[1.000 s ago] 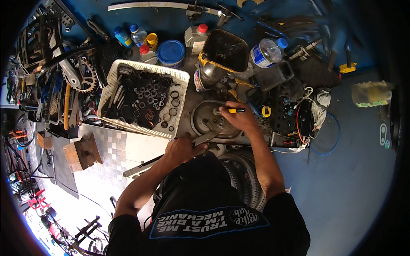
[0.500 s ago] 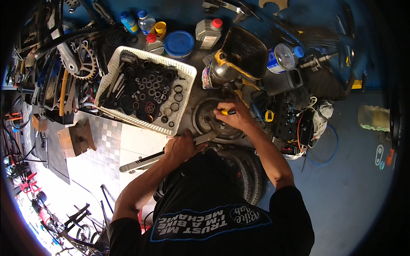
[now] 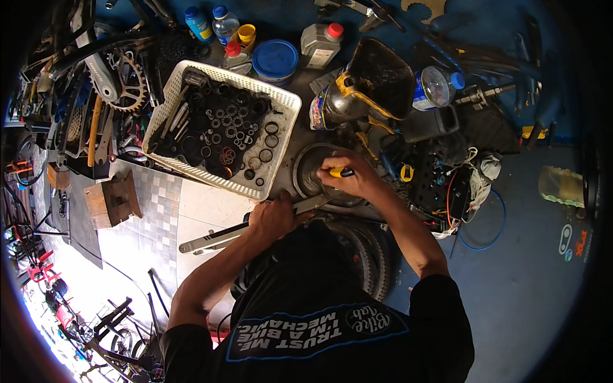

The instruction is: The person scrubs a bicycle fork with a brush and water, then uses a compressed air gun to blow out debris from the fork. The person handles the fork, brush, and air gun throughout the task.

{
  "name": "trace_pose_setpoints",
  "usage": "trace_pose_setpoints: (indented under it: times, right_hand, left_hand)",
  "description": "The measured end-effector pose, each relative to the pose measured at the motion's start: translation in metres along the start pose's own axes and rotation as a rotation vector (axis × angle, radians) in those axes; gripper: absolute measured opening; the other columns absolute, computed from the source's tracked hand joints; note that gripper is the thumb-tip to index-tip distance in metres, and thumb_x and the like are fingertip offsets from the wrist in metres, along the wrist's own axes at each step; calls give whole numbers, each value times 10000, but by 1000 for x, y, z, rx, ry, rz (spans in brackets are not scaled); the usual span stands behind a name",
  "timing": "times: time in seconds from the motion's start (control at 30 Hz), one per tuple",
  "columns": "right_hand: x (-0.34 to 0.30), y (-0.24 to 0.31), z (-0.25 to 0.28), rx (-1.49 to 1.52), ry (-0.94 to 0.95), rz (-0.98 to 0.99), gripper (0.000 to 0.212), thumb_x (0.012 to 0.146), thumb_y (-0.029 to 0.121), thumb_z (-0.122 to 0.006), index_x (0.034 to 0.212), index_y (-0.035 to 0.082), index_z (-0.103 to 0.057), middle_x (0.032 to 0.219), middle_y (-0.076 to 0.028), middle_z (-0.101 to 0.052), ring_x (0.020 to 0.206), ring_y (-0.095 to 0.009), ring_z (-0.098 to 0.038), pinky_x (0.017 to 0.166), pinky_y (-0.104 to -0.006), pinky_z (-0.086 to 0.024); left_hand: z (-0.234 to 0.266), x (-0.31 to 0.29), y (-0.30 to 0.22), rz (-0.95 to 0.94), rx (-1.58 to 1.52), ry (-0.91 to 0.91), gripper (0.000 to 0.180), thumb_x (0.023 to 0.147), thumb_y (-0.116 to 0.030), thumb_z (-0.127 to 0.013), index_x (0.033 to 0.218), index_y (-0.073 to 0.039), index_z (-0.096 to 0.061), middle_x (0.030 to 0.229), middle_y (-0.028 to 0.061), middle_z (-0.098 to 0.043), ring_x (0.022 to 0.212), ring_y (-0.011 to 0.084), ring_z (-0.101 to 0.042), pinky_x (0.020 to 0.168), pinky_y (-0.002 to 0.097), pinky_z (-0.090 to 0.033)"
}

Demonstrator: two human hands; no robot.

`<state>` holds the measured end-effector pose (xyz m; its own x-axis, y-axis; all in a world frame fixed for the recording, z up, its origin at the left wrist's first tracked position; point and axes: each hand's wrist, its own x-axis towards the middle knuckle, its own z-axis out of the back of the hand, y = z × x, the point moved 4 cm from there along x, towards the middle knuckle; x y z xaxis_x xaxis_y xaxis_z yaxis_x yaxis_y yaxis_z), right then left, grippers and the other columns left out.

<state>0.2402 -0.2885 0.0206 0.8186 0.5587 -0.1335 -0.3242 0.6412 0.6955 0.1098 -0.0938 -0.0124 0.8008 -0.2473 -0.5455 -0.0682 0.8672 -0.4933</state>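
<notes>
My left hand (image 3: 273,217) is wrapped round a long black-and-silver bicycle frame part (image 3: 214,242), whose forked metal end (image 3: 313,203) reaches over the near rim of a round metal pan (image 3: 297,173). In my right hand (image 3: 357,177) is a tool with a yellow-and-black handle (image 3: 341,172), held closed over the pan. The tool's working end is hidden or blurred, so I cannot tell its kind. Just left of the pan, a white plastic basket (image 3: 290,121) holds many rings, bearings and small dark parts.
Behind the pan stand a cut-open dark jug (image 3: 377,80), a grey bottle with red cap (image 3: 321,48) and a blue-lidded tub (image 3: 275,59). Cables and tools (image 3: 456,185) crowd the right. Bicycle tyres (image 3: 373,262) stand below the bench edge; a wooden block (image 3: 113,203) is at left.
The whole view has shifted slightly, moving the bench things rightward. My right hand sits a little further left over the pan. Both hands keep their holds.
</notes>
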Motion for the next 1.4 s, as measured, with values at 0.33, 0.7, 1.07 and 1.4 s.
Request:
trace_pose_setpoints:
  times: [0.33, 0.7, 1.07, 1.4]
  right_hand:
    - [4, 2, 6, -174, -11, -23, 219, 866, 301, -792, 924, 98, -735, 891, -152, -733, 848, -364, -726, 734, -441, -570]
    - [20, 3, -3, -143, 120, -206, 357, 906, 432, -719, 856, 79, -704, 761, -181, -695, 736, -386, -697, 656, -466, -533]
    - [22, 7, 0, -154, 193, -176, 356, 888, 444, -719, 908, 90, -747, 767, -182, -720, 751, -381, -719, 710, -459, -564]
    - [21, 2, -5, -194, 180, -226, 282, 882, 403, -737, 915, 122, -749, 797, -170, -723, 772, -384, -719, 685, -456, -567]
  left_hand:
    - [-5, 2, 5, -30, -10, -72, 871, 903, -765, -610, 1029, 97, -581, 711, 228, -721, 712, 409, -765, 627, 491, -623]
    - [-10, 1, 6, -52, -30, -131, 827, 892, -747, -645, 1000, 71, -600, 747, 234, -729, 726, 406, -766, 636, 499, -624]
    - [-5, 0, 4, -33, -38, -105, 836, 900, -750, -634, 995, 79, -578, 718, 247, -712, 710, 437, -754, 619, 524, -611]
    - [-8, 1, 2, -50, -22, -105, 852, 901, -751, -631, 981, 94, -574, 705, 261, -705, 704, 445, -751, 585, 521, -606]
